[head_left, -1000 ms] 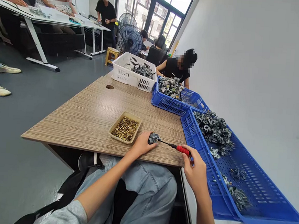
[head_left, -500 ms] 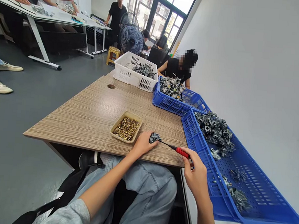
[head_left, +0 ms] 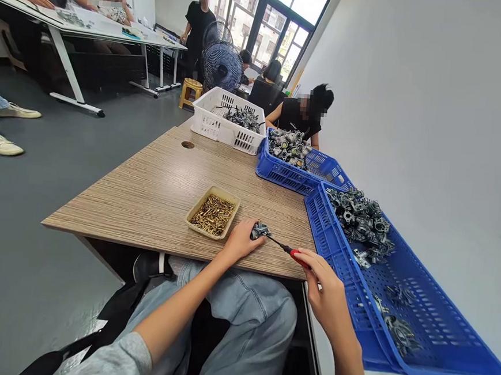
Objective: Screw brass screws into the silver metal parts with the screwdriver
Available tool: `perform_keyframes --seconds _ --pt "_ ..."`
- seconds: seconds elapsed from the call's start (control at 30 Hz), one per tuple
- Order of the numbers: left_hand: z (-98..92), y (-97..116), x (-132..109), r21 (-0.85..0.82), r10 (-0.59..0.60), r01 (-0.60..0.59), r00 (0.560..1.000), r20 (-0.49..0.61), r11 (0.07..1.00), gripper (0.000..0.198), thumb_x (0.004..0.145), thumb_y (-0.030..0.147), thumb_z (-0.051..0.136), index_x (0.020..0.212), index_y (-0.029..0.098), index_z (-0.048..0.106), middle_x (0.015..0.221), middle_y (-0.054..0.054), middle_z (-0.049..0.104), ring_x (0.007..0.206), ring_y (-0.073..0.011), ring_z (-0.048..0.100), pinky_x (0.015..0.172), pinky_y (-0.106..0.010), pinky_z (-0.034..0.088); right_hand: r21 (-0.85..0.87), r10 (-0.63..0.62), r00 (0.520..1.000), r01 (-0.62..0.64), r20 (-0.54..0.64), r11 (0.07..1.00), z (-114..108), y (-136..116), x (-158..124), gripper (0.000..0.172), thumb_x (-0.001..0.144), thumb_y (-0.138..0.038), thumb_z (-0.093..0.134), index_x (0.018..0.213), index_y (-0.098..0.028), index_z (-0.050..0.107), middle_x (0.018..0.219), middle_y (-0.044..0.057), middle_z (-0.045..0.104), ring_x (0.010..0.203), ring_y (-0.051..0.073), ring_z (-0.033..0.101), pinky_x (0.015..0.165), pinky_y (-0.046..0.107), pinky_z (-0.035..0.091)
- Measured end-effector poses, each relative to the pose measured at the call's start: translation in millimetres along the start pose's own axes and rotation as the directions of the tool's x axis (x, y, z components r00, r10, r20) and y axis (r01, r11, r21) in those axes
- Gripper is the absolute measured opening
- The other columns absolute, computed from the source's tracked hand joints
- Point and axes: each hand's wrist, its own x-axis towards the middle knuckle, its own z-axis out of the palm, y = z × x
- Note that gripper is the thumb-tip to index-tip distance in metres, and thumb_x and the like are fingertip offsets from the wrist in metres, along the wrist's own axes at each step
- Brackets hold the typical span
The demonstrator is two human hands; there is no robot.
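Note:
My left hand [head_left: 243, 242] is closed on a small grey metal carburetor part [head_left: 260, 230], pressing it against the wood-grain table [head_left: 146, 185] near the front edge. In my right hand [head_left: 325, 283] is a screwdriver [head_left: 299, 257] with a red and black handle, the fingers wrapped round it. Its thin dark shaft points left, and the tip meets the right side of the metal part. Just left of my left hand stands a beige tub [head_left: 190, 220] holding many small brass pieces [head_left: 213, 214].
To the right, a long blue crate [head_left: 452, 319] holds grey metal parts. Behind it are a second blue crate [head_left: 281, 178] and a white crate [head_left: 206, 117], both with metal parts. A person [head_left: 301, 119] sits beyond them. A fan [head_left: 222, 67] stands at the back.
My right hand has shifted slightly left and its fingers have moved further over the red handle. The screwdriver tip stays at the metal part, and my left hand holds its place.

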Motion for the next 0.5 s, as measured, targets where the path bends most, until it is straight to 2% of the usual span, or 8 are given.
perform_keyframes --seconds 0.27,0.37,0.5 --pt "1.4 -2.0 -0.1 -0.001 0.003 -0.003 1.000 -0.003 1.000 0.045 0.092 0.037 0.077 0.132 0.020 0.065 0.127 -0.012 0.074 0.120 -0.0317 0.069 0.108 -0.047 0.055 -0.002 0.017 1.000 -0.017 0.016 1.000 -2.5 -4.0 -0.8 0.038 0.111 -0.021 0.046 0.138 -0.032 0.070 0.144 0.003 0.071 0.134 0.021 0.066 0.116 0.041 0.053" --pt "1.9 -2.6 -0.8 -0.009 0.006 -0.006 1.000 -0.005 1.000 0.046 0.092 0.037 0.077 0.133 0.020 0.064 0.128 -0.013 0.074 0.121 -0.0318 0.069 0.110 -0.048 0.054 -0.023 0.094 0.995 -0.094 0.031 0.995 -4.6 -7.1 2.8 0.035 0.111 -0.027 0.046 0.139 -0.029 0.068 0.141 0.007 0.072 0.129 0.024 0.068 0.111 0.043 0.055" --pt "1.7 -2.9 -1.1 -0.022 0.005 -0.005 1.000 -0.006 1.000 0.048 0.091 0.036 0.078 0.134 0.020 0.064 0.129 -0.013 0.074 0.123 -0.0322 0.069 0.111 -0.048 0.054 -0.115 0.196 0.981 -0.193 0.008 0.974 -5.5 -12.3 8.8 0.032 0.111 -0.037 0.048 0.136 -0.027 0.067 0.133 0.009 0.075 0.111 0.026 0.073 0.096 0.041 0.059"
